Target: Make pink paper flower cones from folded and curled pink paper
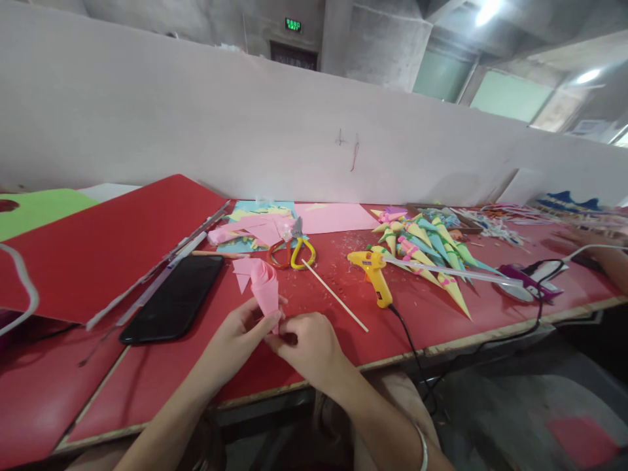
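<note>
Left hand point(252, 322) grips pink cone-shaped paper roll point(265, 288) between both hands; right hand point(310, 341) pinches its lower tip. If left hand loosens, roll could uncurl; squeezing too hard could crease it. Beyond right hand, rightward, shallow brown tray point(471, 229) holds bluish scraps point(441, 217).

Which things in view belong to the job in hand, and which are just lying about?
Likely job things:
rolled pink paper cone, between left hand and right hand
yellow plastic glue gun
metal scissors with red and yellow handles
thin pale stick

Seemingly lying about:
black rectangular phone
large red sheet
</note>
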{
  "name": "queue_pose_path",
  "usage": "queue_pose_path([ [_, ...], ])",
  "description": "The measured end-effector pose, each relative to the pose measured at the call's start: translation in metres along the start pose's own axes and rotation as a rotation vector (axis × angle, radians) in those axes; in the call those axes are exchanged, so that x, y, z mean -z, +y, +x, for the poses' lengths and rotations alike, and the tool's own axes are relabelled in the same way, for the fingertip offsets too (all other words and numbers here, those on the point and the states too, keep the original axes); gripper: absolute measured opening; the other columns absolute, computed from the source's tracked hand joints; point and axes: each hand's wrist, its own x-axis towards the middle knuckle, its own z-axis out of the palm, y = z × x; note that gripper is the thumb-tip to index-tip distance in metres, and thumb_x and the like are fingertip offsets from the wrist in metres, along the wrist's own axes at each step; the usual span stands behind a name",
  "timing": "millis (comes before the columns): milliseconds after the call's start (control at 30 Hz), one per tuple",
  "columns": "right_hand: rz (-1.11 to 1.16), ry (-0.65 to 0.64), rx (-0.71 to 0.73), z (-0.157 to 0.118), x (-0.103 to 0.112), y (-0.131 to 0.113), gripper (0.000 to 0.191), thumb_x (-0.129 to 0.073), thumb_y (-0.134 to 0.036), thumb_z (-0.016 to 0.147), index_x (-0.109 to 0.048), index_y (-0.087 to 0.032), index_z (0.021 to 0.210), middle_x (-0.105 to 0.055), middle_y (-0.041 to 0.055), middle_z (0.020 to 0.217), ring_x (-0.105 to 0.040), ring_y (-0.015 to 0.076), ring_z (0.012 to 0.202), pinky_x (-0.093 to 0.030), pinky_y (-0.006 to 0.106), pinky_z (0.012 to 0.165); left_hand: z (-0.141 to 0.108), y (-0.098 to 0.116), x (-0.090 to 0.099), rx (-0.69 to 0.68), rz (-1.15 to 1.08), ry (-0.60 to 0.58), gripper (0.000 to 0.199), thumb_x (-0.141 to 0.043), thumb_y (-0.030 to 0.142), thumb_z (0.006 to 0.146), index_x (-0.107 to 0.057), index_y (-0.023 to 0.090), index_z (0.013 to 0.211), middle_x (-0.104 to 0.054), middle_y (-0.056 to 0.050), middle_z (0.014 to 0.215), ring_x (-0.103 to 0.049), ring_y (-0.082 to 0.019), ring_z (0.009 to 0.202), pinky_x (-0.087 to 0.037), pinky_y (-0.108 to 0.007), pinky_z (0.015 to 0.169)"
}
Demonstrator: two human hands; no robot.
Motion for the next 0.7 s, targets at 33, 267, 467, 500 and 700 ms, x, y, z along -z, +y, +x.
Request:
queue_pose_path([
  [33,0.032,-0.005,0.005,0.000,0.000,0.000,0.020,-0.059,-0.030,0.078,-0.069,-0.018,0.065,-0.066,0.0017,0.056,-0.051,0.0103,0.048,-0.026,0.023,0.049,0.000,0.000,0.001,0.000,-0.015,0.024,0.019,-0.061,0.036,0.064,-0.061,0.018,0.069,-0.065,-0.002,0.068,-0.059,-0.019,0.068,-0.049,-0.028,0.066],
  [267,0.790,-0.168,-0.100,0.001,-0.008,0.002,0.047,-0.044,-0.051,0.084,-0.065,-0.014,0.064,-0.058,0.0003,0.054,-0.048,0.0078,0.046,-0.037,0.019,0.048,-0.003,0.002,0.005,0.160,-0.386,0.042,0.019,-0.065,0.029,0.058,-0.056,0.018,0.071,-0.052,0.005,0.056,-0.047,-0.010,0.045,-0.043,-0.022,0.041],
  [467,1.215,-0.249,-0.192,0.005,-0.010,-0.004,0.051,-0.060,-0.063,0.065,-0.066,-0.013,0.062,-0.054,-0.0018,0.047,-0.047,0.0067,0.039,-0.038,0.019,0.043,-0.005,-0.007,0.010,0.171,-0.650,-0.203,0.019,-0.065,0.034,0.066,-0.054,0.020,0.073,-0.051,0.006,0.061,-0.046,-0.009,0.040,-0.047,-0.024,0.035],
  [500,1.234,-0.252,-0.200,0.005,-0.010,-0.005,0.050,-0.062,-0.062,0.063,-0.066,-0.012,0.062,-0.054,-0.0018,0.047,-0.046,0.0067,0.039,-0.038,0.019,0.042,-0.004,-0.008,0.010,0.166,-0.662,-0.213,0.019,-0.065,0.034,0.066,-0.054,0.020,0.074,-0.050,0.006,0.061,-0.045,-0.008,0.040,-0.047,-0.024,0.035],
  [700,1.258,-0.204,-0.260,0.005,-0.007,-0.011,0.049,-0.068,-0.062,0.053,-0.064,-0.013,0.056,-0.055,-0.0016,0.047,-0.046,0.0066,0.038,-0.039,0.021,0.041,-0.005,-0.006,0.006,0.152,-0.634,-0.175,0.028,-0.070,0.037,0.063,-0.054,0.020,0.079,-0.047,0.007,0.060,-0.044,-0.007,0.038,-0.047,-0.023,0.033],
])
